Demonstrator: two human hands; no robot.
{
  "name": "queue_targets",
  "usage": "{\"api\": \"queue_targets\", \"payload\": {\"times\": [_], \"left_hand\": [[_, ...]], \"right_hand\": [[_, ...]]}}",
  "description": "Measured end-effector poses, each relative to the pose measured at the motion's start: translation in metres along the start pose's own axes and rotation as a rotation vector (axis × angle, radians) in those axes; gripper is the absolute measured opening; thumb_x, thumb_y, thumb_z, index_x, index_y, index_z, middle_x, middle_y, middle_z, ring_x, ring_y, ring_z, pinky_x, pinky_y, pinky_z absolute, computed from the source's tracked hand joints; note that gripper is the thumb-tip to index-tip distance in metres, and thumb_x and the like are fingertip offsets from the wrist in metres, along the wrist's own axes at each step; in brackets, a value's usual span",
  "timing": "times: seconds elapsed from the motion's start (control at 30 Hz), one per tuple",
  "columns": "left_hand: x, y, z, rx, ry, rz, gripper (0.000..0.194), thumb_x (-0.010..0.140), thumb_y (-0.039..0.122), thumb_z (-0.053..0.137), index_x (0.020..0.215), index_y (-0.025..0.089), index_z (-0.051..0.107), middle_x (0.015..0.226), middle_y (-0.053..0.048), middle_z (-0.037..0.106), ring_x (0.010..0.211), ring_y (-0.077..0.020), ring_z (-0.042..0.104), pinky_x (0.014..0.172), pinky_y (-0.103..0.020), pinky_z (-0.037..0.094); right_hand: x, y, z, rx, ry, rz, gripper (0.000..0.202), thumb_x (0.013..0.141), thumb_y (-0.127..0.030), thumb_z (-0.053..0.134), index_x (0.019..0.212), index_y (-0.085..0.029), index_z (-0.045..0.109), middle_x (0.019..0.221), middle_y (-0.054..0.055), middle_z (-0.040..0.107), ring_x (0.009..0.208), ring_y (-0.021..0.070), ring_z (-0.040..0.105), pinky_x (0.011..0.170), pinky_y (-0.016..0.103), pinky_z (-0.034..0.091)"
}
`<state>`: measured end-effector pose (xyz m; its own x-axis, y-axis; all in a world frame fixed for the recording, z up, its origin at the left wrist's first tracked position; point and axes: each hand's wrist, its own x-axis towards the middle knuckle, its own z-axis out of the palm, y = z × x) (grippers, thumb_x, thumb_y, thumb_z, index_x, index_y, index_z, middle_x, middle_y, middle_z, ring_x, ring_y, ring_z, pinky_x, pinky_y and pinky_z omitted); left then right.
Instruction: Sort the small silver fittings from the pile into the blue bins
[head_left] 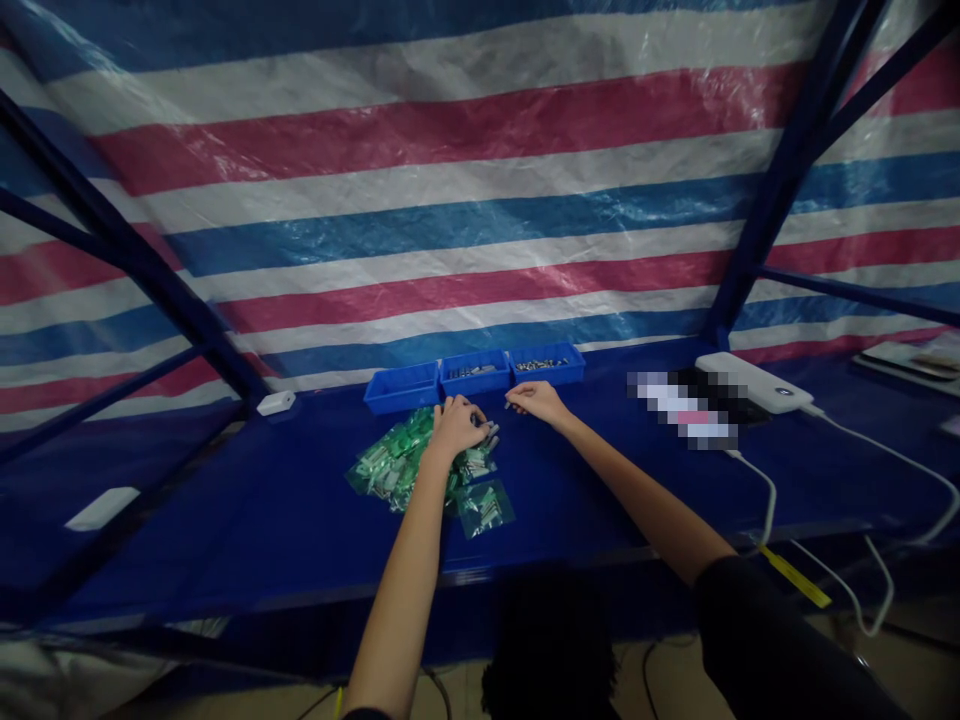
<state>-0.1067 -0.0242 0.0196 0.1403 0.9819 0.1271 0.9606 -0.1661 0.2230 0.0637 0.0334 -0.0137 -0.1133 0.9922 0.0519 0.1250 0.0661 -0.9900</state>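
Observation:
My left hand (459, 428) lies over the right side of a pile of small green-tinted plastic bags (397, 455), its fingers curled down. Small grey cylindrical pieces (492, 434) show beside its fingertips; whether it grips any of them is hidden. My right hand (540, 402) is a short way to the right, above the table, with thumb and fingers pinched on a small greyish piece (508, 404) too small to name. One clear bag (486, 508) with several slim metal-looking pieces inside lies nearest me, at the pile's front edge.
Three blue bins stand behind my hands: a left bin (401, 402), a middle bin (476, 382) with dark and grey parts, and a right bin (549, 374) with brass-coloured small parts. A phone (694, 412), white power bank (754, 382) and cables lie right on the blue table (285, 520).

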Motion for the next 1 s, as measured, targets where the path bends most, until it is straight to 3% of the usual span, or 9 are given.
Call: {"api": "queue_targets", "payload": {"times": [0.17, 0.23, 0.3, 0.4, 0.47, 0.57, 0.7, 0.87, 1.0], "left_hand": [[0.000, 0.000, 0.002, -0.030, 0.003, 0.021, 0.022, 0.075, 0.044, 0.058, 0.077, 0.024, 0.068, 0.103, -0.006, 0.056, 0.105, -0.0250, 0.044, 0.093, -0.044, 0.030], [0.001, -0.001, 0.004, -0.053, 0.005, 0.029, 0.021, 0.075, 0.042, 0.058, 0.078, 0.024, 0.069, 0.103, -0.006, 0.056, 0.105, -0.0254, 0.045, 0.093, -0.044, 0.030], [0.002, -0.002, 0.006, -0.079, 0.014, 0.026, 0.021, 0.075, 0.042, 0.058, 0.078, 0.024, 0.069, 0.102, -0.006, 0.057, 0.105, -0.0266, 0.046, 0.092, -0.044, 0.031], [0.005, -0.004, 0.009, -0.139, 0.060, -0.003, 0.024, 0.076, 0.043, 0.057, 0.081, 0.022, 0.069, 0.102, -0.008, 0.058, 0.105, -0.0280, 0.047, 0.092, -0.044, 0.032], [0.007, -0.004, 0.011, -0.195, 0.114, -0.025, 0.025, 0.077, 0.042, 0.056, 0.084, 0.022, 0.069, 0.103, -0.008, 0.059, 0.105, -0.0273, 0.047, 0.092, -0.044, 0.033], [0.009, -0.004, 0.010, -0.284, 0.206, -0.032, 0.023, 0.078, 0.040, 0.056, 0.086, 0.023, 0.068, 0.103, -0.006, 0.061, 0.105, -0.0246, 0.048, 0.093, -0.042, 0.033], [0.010, -0.002, 0.007, -0.391, 0.264, 0.001, 0.021, 0.075, 0.039, 0.060, 0.083, 0.021, 0.068, 0.100, -0.006, 0.063, 0.102, -0.0216, 0.051, 0.095, -0.039, 0.033], [0.011, 0.001, 0.003, -0.560, 0.270, 0.081, 0.018, 0.073, 0.036, 0.062, 0.078, 0.019, 0.067, 0.091, -0.005, 0.066, 0.096, -0.0192, 0.056, 0.091, -0.034, 0.039], [0.013, 0.004, 0.003, -0.738, 0.307, 0.045, 0.023, 0.072, 0.039, 0.062, 0.080, 0.018, 0.067, 0.088, -0.006, 0.066, 0.088, -0.0188, 0.059, 0.083, -0.031, 0.044]], "right_hand": [[-0.002, -0.005, 0.002, 0.000, -0.085, 0.018, 0.007, 0.065, -0.019, 0.067, 0.068, -0.013, 0.068, 0.058, 0.004, 0.067, 0.051, 0.0105, 0.059, 0.050, 0.019, 0.047], [-0.004, -0.014, 0.002, 0.169, -0.139, -0.045, 0.021, 0.069, -0.023, 0.066, 0.088, -0.015, 0.069, 0.079, 0.006, 0.071, 0.068, 0.0127, 0.065, 0.060, 0.020, 0.050], [-0.006, -0.021, 0.002, 0.348, -0.193, -0.121, 0.036, 0.073, -0.025, 0.064, 0.109, -0.023, 0.062, 0.108, 0.006, 0.067, 0.091, 0.0141, 0.064, 0.074, 0.022, 0.051], [-0.009, -0.025, 0.004, 0.373, -0.218, -0.147, 0.044, 0.075, -0.026, 0.064, 0.118, -0.029, 0.056, 0.127, 0.004, 0.055, 0.110, 0.0152, 0.056, 0.084, 0.025, 0.048], [-0.011, -0.021, 0.006, 0.270, -0.198, -0.112, 0.041, 0.075, -0.026, 0.064, 0.115, -0.025, 0.058, 0.122, 0.006, 0.059, 0.107, 0.0160, 0.057, 0.082, 0.026, 0.048], [-0.014, -0.010, 0.012, 0.143, -0.196, -0.082, 0.036, 0.074, -0.030, 0.065, 0.107, -0.018, 0.064, 0.096, 0.008, 0.069, 0.086, 0.0161, 0.064, 0.072, 0.026, 0.050], [-0.016, -0.003, 0.019, 0.149, -0.203, -0.107, 0.031, 0.069, -0.039, 0.068, 0.090, -0.015, 0.069, 0.070, 0.004, 0.068, 0.064, 0.0140, 0.063, 0.059, 0.024, 0.048], [-0.019, -0.013, 0.018, 0.217, -0.098, -0.059, 0.026, 0.066, -0.037, 0.070, 0.080, -0.014, 0.070, 0.061, 0.002, 0.065, 0.059, 0.0111, 0.059, 0.059, 0.022, 0.047], [-0.023, -0.021, 0.016, 0.419, -0.157, 0.062, 0.022, 0.072, -0.030, 0.067, 0.090, -0.017, 0.069, 0.070, 0.002, 0.067, 0.064, 0.0099, 0.060, 0.065, 0.021, 0.047]]}}
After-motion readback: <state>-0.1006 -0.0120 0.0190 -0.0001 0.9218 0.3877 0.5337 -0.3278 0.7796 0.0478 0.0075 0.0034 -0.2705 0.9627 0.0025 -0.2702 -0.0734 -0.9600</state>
